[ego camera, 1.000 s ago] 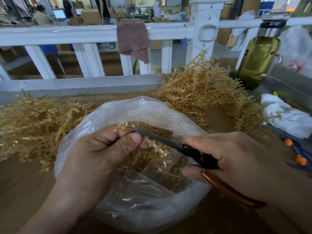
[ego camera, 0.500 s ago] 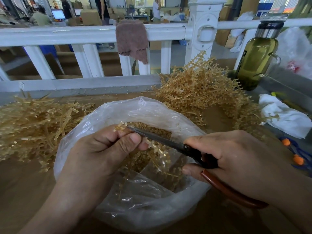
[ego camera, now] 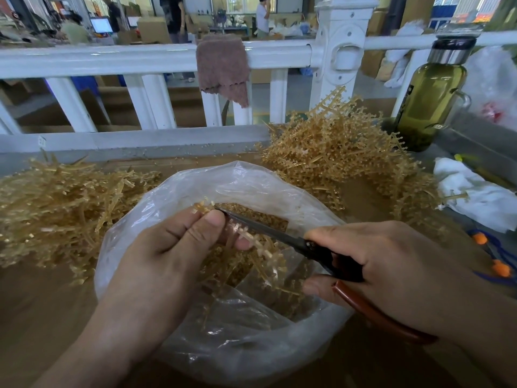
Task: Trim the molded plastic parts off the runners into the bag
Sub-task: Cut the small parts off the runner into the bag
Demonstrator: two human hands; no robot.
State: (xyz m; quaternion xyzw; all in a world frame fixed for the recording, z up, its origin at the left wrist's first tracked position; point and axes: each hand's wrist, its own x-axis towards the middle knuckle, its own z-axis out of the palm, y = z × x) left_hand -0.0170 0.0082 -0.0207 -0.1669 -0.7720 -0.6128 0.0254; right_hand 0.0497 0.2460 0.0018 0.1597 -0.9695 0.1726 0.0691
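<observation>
A clear plastic bag point(ego camera: 251, 180) lies open on the brown table, with small tan parts inside. Over its mouth my left hand point(ego camera: 167, 256) pinches a tan runner point(ego camera: 260, 247) that carries small molded parts. My right hand point(ego camera: 391, 264) grips scissors point(ego camera: 279, 236) with dark blades and a red-brown handle. The blades look closed and lie along the runner, their tip beside my left thumb. A heap of runners with parts point(ego camera: 341, 158) sits behind the bag to the right. A heap of bare runners point(ego camera: 56, 203) lies to the left.
A white railing point(ego camera: 112, 58) with a brown cloth point(ego camera: 222, 68) over it borders the table's far edge. An olive bottle point(ego camera: 430, 99) stands at the back right. White rags point(ego camera: 475, 197) and a blue cord with orange beads point(ego camera: 492, 256) lie at the right.
The scissors have barely shifted along the runner. Both hands keep their hold over the bag's mouth.
</observation>
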